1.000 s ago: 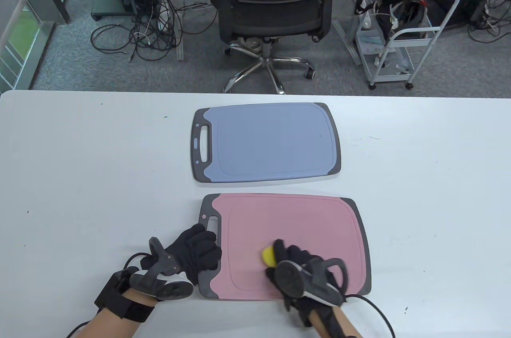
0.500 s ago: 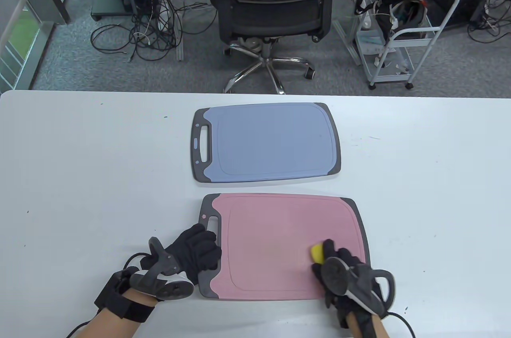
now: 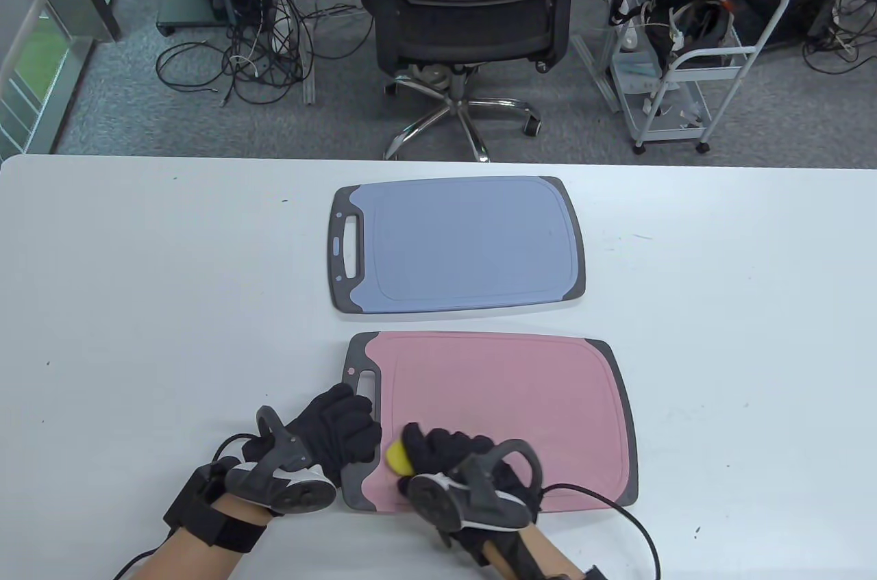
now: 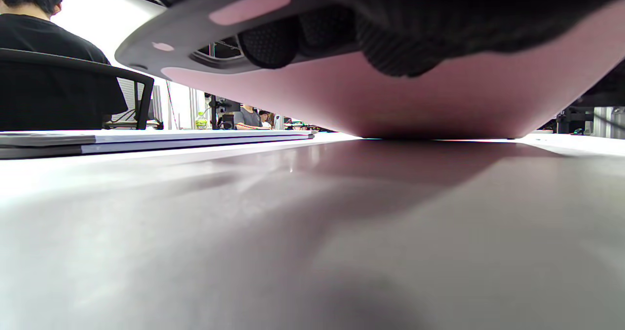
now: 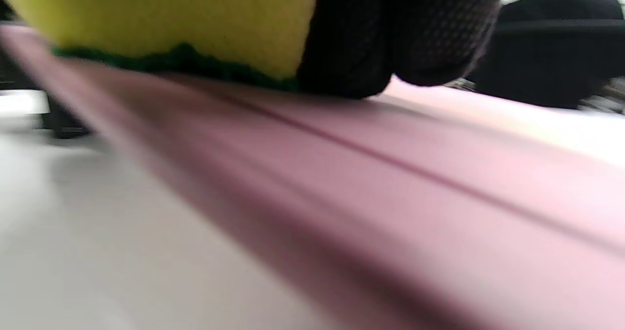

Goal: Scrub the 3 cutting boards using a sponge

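Observation:
A pink cutting board (image 3: 507,388) lies at the table's near edge, with a blue cutting board (image 3: 466,244) flat behind it. My left hand (image 3: 353,429) grips the pink board's grey handle end. In the left wrist view its fingers (image 4: 273,44) curl under that end of the pink board (image 4: 390,100), which is raised slightly off the table. My right hand (image 3: 438,453) holds a yellow sponge (image 3: 397,458) on the board's near left part. The right wrist view shows the sponge (image 5: 171,17), green side down, pressed on the pink board (image 5: 390,198). No third board is in view.
The white table (image 3: 137,299) stretches wide on both sides of the boards. A black office chair (image 3: 466,5) and a white cart (image 3: 692,59) stand on the floor beyond the far edge. The right glove's cable (image 3: 616,511) trails over the board's near right corner.
My right hand swept the sponge to the pink board's near right side, then back to its near left by the handle. The left hand stayed in place.

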